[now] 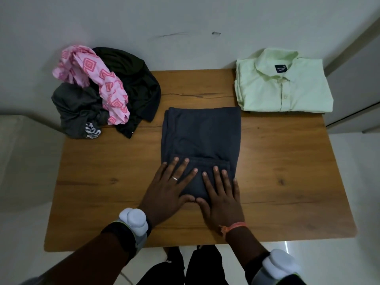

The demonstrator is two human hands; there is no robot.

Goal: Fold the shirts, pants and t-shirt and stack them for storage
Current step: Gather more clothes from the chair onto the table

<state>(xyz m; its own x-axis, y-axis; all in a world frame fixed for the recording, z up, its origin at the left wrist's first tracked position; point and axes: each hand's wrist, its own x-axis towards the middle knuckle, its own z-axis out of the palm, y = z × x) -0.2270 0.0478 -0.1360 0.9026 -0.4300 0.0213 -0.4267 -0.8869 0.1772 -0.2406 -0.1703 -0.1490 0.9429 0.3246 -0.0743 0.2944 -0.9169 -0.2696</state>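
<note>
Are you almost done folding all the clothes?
Not yet. Done: the light green shirt lies folded at the table's far right corner. In hand: both the left hand and right hand press flat on the dark blue garment, already folded into a rectangle. Left: the crumpled pile at far left, pink patterned and dark pieces, then stacking.

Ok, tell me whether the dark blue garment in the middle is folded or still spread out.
Folded. The dark blue garment lies as a compact layered rectangle on the table, with both hands, left and right, pressing flat on its near end.
</note>
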